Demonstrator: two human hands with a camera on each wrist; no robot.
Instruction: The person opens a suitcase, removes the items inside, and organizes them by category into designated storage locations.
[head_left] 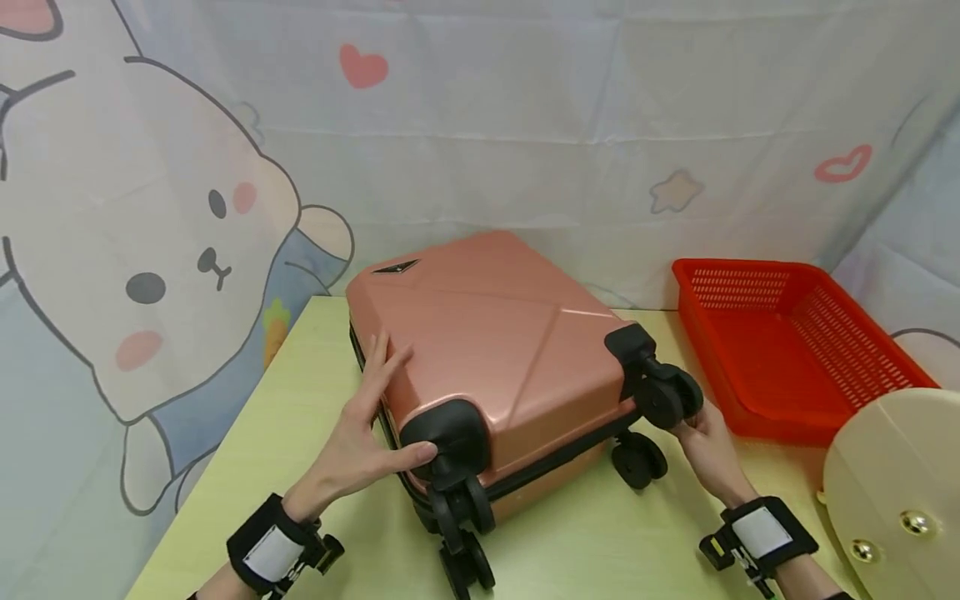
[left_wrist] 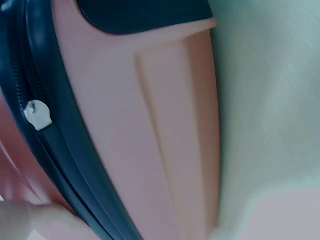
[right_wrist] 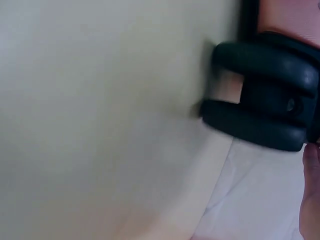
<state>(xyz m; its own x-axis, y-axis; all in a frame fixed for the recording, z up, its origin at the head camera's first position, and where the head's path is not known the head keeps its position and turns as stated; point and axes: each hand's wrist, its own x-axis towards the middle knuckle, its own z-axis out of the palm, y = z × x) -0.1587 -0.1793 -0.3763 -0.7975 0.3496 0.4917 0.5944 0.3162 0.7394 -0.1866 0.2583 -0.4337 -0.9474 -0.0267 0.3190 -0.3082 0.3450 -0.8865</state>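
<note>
At the near-left corner of the pink suitcase (head_left: 487, 333), the left hand (head_left: 358, 442) lies with fingers spread, thumb against the black corner guard (head_left: 461, 429). The right hand (head_left: 707, 446) is beside a right-hand wheel (head_left: 663, 400); its grip, partly hidden, cannot be determined. The suitcase rests mid-table (head_left: 292, 408); far right, a red basket (head_left: 787, 427); near right, a cream object (head_left: 892, 467).

No words, brand names or numbers are legible. A small dark badge (head_left: 396, 267) near ten o'clock on the suitcase's (head_left: 495, 333) upper face bears a pale angular mark, too small to make out. From the head view's centre, white labels on two wristbands, at seven (head_left: 273, 554) and four o'clock (head_left: 761, 532), show no readable writing.
</note>
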